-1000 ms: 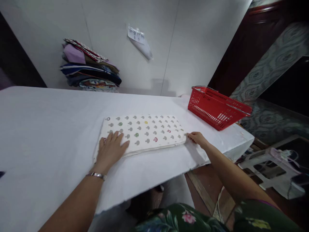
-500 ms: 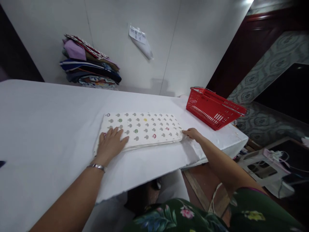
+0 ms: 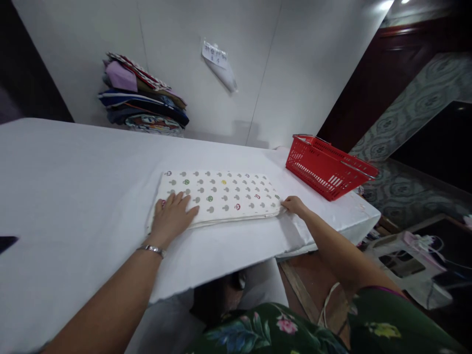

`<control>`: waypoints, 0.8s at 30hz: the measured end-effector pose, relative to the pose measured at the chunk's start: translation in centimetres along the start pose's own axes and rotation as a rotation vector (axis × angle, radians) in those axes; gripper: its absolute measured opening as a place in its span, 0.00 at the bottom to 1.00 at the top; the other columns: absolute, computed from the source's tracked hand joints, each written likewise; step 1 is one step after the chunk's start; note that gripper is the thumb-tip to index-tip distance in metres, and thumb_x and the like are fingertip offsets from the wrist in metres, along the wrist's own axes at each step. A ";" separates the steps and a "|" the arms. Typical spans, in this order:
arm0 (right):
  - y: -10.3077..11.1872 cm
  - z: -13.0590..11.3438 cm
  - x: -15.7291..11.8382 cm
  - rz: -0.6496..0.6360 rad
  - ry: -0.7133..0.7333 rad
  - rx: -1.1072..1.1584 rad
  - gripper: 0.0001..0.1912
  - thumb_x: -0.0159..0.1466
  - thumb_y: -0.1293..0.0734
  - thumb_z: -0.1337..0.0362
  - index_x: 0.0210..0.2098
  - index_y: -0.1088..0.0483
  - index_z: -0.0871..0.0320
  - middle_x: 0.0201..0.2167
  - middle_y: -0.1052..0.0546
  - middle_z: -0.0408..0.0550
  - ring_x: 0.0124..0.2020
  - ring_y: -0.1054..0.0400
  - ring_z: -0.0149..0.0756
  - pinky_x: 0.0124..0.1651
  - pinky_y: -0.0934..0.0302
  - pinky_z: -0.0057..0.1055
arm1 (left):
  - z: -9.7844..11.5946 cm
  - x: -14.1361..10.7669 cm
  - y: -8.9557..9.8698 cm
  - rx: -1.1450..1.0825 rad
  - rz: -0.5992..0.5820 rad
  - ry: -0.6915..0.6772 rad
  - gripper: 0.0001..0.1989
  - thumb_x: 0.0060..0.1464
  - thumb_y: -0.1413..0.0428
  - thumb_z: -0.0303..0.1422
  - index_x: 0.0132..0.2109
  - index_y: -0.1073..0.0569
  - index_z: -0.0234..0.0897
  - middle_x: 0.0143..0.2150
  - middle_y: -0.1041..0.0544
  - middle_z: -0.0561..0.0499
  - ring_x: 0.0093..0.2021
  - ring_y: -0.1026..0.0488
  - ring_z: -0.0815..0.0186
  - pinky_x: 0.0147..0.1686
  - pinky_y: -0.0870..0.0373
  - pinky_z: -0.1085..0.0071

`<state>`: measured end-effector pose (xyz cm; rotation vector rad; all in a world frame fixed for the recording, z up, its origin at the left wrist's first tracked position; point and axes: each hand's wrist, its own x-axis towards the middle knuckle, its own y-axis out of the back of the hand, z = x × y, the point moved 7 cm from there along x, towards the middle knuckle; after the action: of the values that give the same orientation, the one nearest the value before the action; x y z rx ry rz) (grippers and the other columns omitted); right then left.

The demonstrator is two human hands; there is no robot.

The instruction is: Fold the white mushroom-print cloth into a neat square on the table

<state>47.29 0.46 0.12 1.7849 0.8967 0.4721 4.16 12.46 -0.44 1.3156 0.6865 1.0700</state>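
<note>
A white folded cloth (image 3: pixel 228 194) with grey, red, green and yellow mushroom prints lies flat on the white-covered table. My left hand (image 3: pixel 174 216) rests on its near left part, palm down and fingers spread, with a silver bracelet at the wrist. At the near right corner, my right hand (image 3: pixel 293 203) pinches the cloth's edge between thumb and fingers. Several layers show along the cloth's near side.
A red plastic basket (image 3: pixel 328 167) stands at the table's back right. Folded fabrics (image 3: pixel 147 98) are stacked against the wall at the back left. A paper note (image 3: pixel 216 55) hangs on the wall. A dark object (image 3: pixel 6 243) lies at the far left.
The whole view has shifted slightly, so things appear a little further right. Both hands keep their places on the cloth, which looks the same.
</note>
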 end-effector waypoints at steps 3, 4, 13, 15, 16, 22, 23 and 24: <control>0.4 -0.2 -0.3 0.009 0.014 -0.034 0.13 0.57 0.34 0.56 0.26 0.28 0.60 0.22 0.27 0.45 0.27 0.35 0.32 0.26 0.50 0.24 | 0.0 0.0 0.0 -0.006 -0.004 0.003 0.30 0.58 0.63 0.46 0.61 0.38 0.36 0.66 0.43 0.45 0.67 0.53 0.53 0.61 0.57 0.49; 0.5 -0.2 -0.4 0.001 0.014 -0.040 0.15 0.57 0.35 0.54 0.25 0.28 0.60 0.22 0.27 0.46 0.26 0.35 0.32 0.26 0.50 0.25 | 0.0 0.0 -0.1 -0.010 -0.007 0.006 0.30 0.58 0.63 0.46 0.61 0.39 0.36 0.66 0.43 0.45 0.67 0.53 0.53 0.61 0.57 0.49; -1.3 -0.1 -1.3 -0.197 -0.086 0.071 0.22 0.56 0.33 0.51 0.15 0.38 0.58 0.10 0.40 0.40 0.14 0.45 0.27 0.20 0.54 0.26 | -0.3 0.2 -0.4 -0.024 -0.018 0.004 0.30 0.58 0.63 0.47 0.61 0.39 0.37 0.66 0.45 0.45 0.67 0.55 0.53 0.61 0.57 0.50; -1.7 -0.1 -1.3 -0.226 -0.104 0.157 0.21 0.57 0.33 0.51 0.16 0.39 0.58 0.10 0.41 0.39 0.13 0.48 0.25 0.18 0.55 0.25 | -0.2 0.1 -0.3 -0.027 -0.019 0.006 0.31 0.58 0.63 0.48 0.61 0.38 0.37 0.67 0.45 0.45 0.67 0.55 0.53 0.61 0.58 0.50; -1.8 -0.1 -1.4 -0.239 -0.114 0.203 0.21 0.58 0.33 0.51 0.17 0.39 0.58 0.10 0.41 0.38 0.13 0.49 0.24 0.17 0.56 0.25 | -0.2 0.1 -0.3 -0.029 -0.018 0.006 0.31 0.58 0.63 0.48 0.61 0.38 0.37 0.67 0.45 0.45 0.67 0.55 0.53 0.61 0.58 0.50; -1.7 -0.2 -1.8 -0.266 -0.149 0.440 0.19 0.57 0.32 0.53 0.20 0.41 0.58 0.14 0.37 0.39 0.14 0.47 0.22 0.15 0.55 0.21 | -0.1 0.0 -0.3 -0.044 -0.022 0.006 0.30 0.57 0.63 0.47 0.61 0.39 0.37 0.67 0.45 0.45 0.67 0.56 0.53 0.61 0.59 0.49; -1.6 -0.2 -1.9 -0.262 -0.149 0.466 0.19 0.56 0.31 0.54 0.21 0.41 0.58 0.15 0.36 0.39 0.15 0.46 0.22 0.15 0.55 0.21 | -0.1 0.0 -0.3 -0.045 -0.022 0.007 0.30 0.57 0.63 0.47 0.61 0.39 0.37 0.67 0.45 0.45 0.67 0.56 0.53 0.61 0.59 0.49; -1.6 -0.3 -1.9 -0.257 -0.148 0.486 0.18 0.55 0.30 0.54 0.22 0.40 0.58 0.16 0.34 0.40 0.15 0.44 0.23 0.15 0.55 0.20 | -0.2 0.1 -0.3 -0.045 -0.024 0.008 0.30 0.58 0.63 0.47 0.61 0.39 0.37 0.67 0.45 0.45 0.67 0.56 0.53 0.61 0.59 0.49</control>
<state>45.31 -0.52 -1.01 2.0644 1.1853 -0.0525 4.11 12.60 -0.78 1.2619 0.6785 1.0661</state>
